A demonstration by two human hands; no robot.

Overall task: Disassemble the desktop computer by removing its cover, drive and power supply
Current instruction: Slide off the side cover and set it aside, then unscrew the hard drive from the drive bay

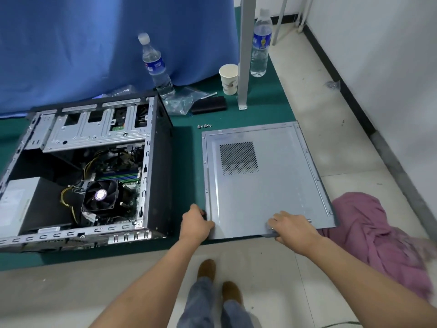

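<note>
Shoes [218,284]: two brown ones on the pale floor tiles, closest of all, below blue trouser legs.
Left hand [197,222]: fingers curled round the near left corner of the side cover, gripping its edge.
Right hand [292,227]: fingers bent over the near edge of the side cover, more to the right, holding it.
Side cover [267,183]: grey metal panel, off the computer, lying flat on the green desk [186,147] just right of the case; a square patch of small holes near its far left; near right corner sticks out past the desk edge.
Pink cloth [383,235]: crumpled on the floor, right of the cover.
Computer case [82,171]: lying on its side on the desk, left of the cover, open on top.
Fan [100,195]: black, inside the case, near the middle.
Power supply [19,204]: grey box still inside, at the near left.
Drive cage [94,129]: silver metal, at the far end of the case.
Screws [204,125]: a short row of small ones on the desk, just past the cover's far left corner.
Plastic bag [182,100]: clear, behind the case, beside a flat black thing [208,104].
Paper cup [229,78]: white, standing further back.
Water bottles: one [157,67] behind the case, one [260,43] right of a grey post [246,50].
Blue curtain [106,43]: hanging at the back.
</note>
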